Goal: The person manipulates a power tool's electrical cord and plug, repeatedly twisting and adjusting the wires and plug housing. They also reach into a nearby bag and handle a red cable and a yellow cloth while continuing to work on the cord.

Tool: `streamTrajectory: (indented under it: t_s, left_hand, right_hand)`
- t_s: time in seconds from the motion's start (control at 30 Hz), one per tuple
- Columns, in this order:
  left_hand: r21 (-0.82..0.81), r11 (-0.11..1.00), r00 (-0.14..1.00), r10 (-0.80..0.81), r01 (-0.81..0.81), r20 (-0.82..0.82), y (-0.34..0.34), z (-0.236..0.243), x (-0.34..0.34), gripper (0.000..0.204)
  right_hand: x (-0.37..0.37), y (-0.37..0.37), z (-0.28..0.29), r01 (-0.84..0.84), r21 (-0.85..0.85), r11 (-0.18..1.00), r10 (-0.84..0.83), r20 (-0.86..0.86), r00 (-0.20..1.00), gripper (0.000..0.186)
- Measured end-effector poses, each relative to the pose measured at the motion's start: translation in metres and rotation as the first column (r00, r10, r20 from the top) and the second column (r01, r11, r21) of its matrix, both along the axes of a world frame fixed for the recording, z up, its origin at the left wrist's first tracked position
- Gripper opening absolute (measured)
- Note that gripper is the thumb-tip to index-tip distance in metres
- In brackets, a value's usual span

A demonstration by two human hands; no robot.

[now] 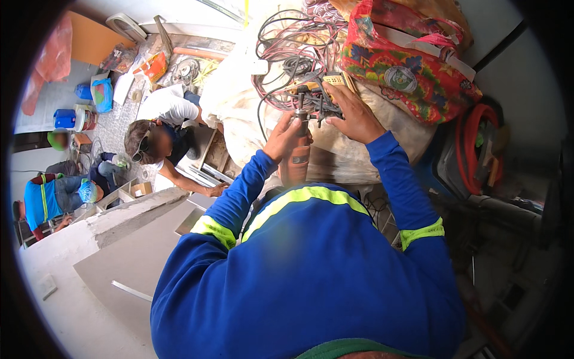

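An orange-red power drill (294,166) stands in front of my chest, its metal chuck (301,113) pointing away from me. My left hand (283,139) is closed around the drill's front end, just behind the chuck. At the chuck's right side sits a small dark T-shaped piece that looks like a chuck key (320,110). My right hand (357,115) is beside it with fingers stretched apart, the thumb at or touching its lower end. Past my right fingertips lies a yellow device with buttons (339,79), partly covered by the hand.
Tangled red and black cables (293,45) lie on a large pale sack (239,102), beside a red flowered bag (406,69). A red hose (469,149) hangs at the right. A co-worker in white (170,107) bends close by on the left; others work farther off. A pale wall ledge (119,221) runs at left.
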State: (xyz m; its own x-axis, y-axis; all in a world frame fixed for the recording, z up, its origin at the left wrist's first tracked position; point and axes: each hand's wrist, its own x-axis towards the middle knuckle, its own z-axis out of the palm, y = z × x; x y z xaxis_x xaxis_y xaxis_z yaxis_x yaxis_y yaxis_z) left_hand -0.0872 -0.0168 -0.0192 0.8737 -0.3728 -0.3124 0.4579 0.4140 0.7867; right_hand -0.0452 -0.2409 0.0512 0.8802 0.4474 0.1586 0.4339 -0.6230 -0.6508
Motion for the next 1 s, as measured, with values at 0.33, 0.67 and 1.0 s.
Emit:
streamTrajectory:
  t_s: [0.33, 0.67, 1.0]
  left_hand:
    - [0.099, 0.993, 0.994, -0.066, 0.058, 0.084, -0.011, 0.003, 0.002, 0.037]
    - [-0.001, 0.994, 0.992, -0.111, 0.111, 0.066, -0.012, -0.005, 0.005, 0.041]
    - [0.073, 0.993, 0.97, -0.102, 0.088, 0.22, -0.018, -0.002, 0.014, 0.041]
  right_hand:
    - [0.034, 0.003, 0.012, -0.339, -0.586, 0.736, 0.512, 0.153, 0.845, 0.029]
    - [0.027, 0.01, 0.0, -0.237, -0.613, 0.754, 0.454, 0.224, 0.863, 0.01]
    - [0.049, 0.001, 0.026, -0.414, -0.531, 0.74, 0.409, -0.134, 0.903, 0.028]
